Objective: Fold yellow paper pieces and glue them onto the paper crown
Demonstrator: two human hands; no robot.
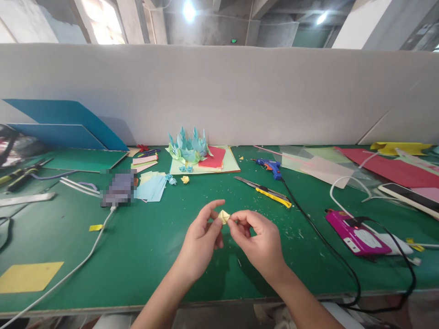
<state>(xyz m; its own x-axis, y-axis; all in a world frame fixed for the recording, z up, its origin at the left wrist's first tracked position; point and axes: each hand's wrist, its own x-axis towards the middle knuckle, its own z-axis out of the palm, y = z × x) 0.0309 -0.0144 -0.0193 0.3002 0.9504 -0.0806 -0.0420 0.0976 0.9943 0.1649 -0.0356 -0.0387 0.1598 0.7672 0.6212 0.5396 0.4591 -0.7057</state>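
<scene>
Folded yellow paper (224,216) is pinched by the left hand (199,235) and right hand (259,235); it could be torn by uneven pulling.

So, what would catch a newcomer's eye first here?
Probably the spiky blue-green paper model, by the pale partition. Nearer, the left hand and right hand hold a small yellow folded paper. A magenta power strip stands out at right.

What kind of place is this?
It looks like a paper-craft workshop, maybe: there's a glue gun, a knife and a piece of folded yellow paper.
</scene>
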